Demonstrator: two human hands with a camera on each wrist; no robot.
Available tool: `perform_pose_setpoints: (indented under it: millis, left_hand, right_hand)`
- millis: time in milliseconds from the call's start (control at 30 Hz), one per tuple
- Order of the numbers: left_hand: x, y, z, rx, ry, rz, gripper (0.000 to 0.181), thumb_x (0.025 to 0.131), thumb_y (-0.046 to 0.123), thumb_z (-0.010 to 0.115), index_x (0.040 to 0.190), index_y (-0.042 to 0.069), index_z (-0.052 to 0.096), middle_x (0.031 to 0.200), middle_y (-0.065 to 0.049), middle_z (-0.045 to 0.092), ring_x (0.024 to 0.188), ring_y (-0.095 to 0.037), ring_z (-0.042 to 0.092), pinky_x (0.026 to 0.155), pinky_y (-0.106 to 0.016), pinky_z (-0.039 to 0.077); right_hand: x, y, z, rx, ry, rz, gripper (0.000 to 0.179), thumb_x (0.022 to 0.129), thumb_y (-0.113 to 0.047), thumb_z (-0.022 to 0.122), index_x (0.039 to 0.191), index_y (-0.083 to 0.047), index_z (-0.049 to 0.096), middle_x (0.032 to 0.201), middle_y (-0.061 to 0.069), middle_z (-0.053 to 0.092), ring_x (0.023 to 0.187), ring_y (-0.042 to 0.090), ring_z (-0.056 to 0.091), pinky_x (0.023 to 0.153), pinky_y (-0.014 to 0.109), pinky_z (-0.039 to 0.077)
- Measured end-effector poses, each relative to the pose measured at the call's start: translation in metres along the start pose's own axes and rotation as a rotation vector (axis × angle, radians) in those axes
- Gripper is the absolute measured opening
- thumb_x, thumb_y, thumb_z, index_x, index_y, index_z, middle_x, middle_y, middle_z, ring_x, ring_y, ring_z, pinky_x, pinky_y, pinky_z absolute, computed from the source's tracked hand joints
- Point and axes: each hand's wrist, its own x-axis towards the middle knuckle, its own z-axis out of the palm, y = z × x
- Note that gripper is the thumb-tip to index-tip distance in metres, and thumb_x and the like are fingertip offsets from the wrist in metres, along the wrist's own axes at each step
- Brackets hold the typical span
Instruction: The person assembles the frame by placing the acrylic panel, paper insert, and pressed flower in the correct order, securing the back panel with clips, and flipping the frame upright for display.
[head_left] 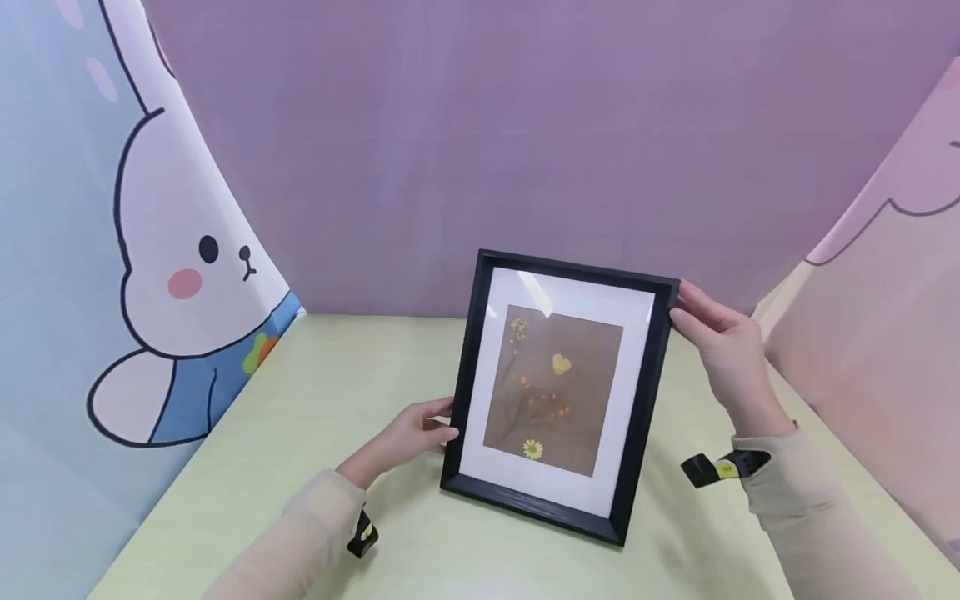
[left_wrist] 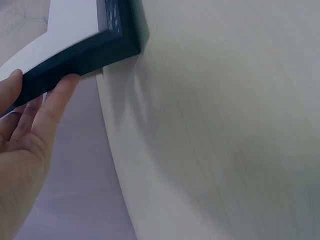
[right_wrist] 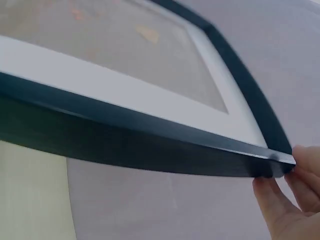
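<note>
A black picture frame (head_left: 645,400) with a white mat stands tilted over the table, its front facing me. Behind the glass, pressed flowers and a yellow heart-like piece (head_left: 561,364) show on a brown backing. My left hand (head_left: 415,433) grips the frame's left side low down, thumb in front and fingers behind. High on the other side, my right hand (head_left: 723,342) pinches the upper right corner. In the right wrist view its fingertips (right_wrist: 267,192) press against the frame's edge. The left wrist view has the frame's lower corner (left_wrist: 122,42) close over the tabletop.
The pale green-yellow table (head_left: 360,358) spreads under both arms. A purple backdrop (head_left: 525,150) rises behind it. On the left is a panel with a cartoon rabbit (head_left: 180,275); on the right, a pink panel (head_left: 885,350). Both wrists wear black straps (head_left: 750,462).
</note>
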Motion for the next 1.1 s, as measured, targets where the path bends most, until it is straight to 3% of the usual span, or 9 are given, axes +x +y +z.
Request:
perform_pose_setpoints:
  millis: [400, 700, 933, 1100]
  left_hand:
    - [-0.020, 0.005, 0.004, -0.056, 0.021, -0.015, 0.054, 0.088, 0.000, 0.060, 0.134, -0.012, 0.033, 0.118, -0.023, 0.048, 0.095, -0.028, 0.058, 0.072, -0.038, 0.051]
    - [-0.025, 0.008, 0.011, -0.072, 0.030, -0.019, 0.051, 0.086, -0.001, 0.061, 0.131, -0.009, 0.037, 0.115, -0.020, 0.047, 0.095, -0.028, 0.057, 0.072, -0.039, 0.051]
    - [-0.026, 0.007, 0.005, -0.049, 0.045, -0.003, 0.046, 0.087, -0.001, 0.060, 0.127, -0.008, 0.039, 0.116, -0.021, 0.046, 0.096, -0.029, 0.057, 0.073, -0.038, 0.051]
    - [-0.025, 0.007, 0.002, -0.044, 0.041, 0.003, 0.043, 0.088, 0.001, 0.060, 0.126, -0.007, 0.040, 0.117, -0.020, 0.046, 0.097, -0.030, 0.057, 0.073, -0.038, 0.051]
  right_hand:
    - [0.029, 0.011, 0.008, 0.089, -0.096, 0.018, 0.042, 0.086, -0.006, 0.064, 0.126, -0.002, 0.054, 0.118, 0.001, 0.060, 0.100, 0.009, 0.060, 0.082, 0.022, 0.045]
    - [0.036, 0.014, 0.008, 0.089, -0.104, 0.053, 0.041, 0.085, -0.009, 0.065, 0.125, -0.004, 0.056, 0.121, 0.001, 0.059, 0.098, 0.010, 0.061, 0.083, 0.022, 0.044]
    - [0.042, 0.017, 0.014, 0.165, -0.114, 0.034, 0.037, 0.085, -0.003, 0.064, 0.122, -0.002, 0.058, 0.118, 0.001, 0.061, 0.097, 0.012, 0.061, 0.083, 0.025, 0.045]
    - [0.043, 0.018, 0.016, 0.162, -0.117, 0.038, 0.037, 0.085, -0.003, 0.064, 0.122, -0.004, 0.058, 0.120, 0.002, 0.059, 0.097, 0.012, 0.061, 0.084, 0.024, 0.045]
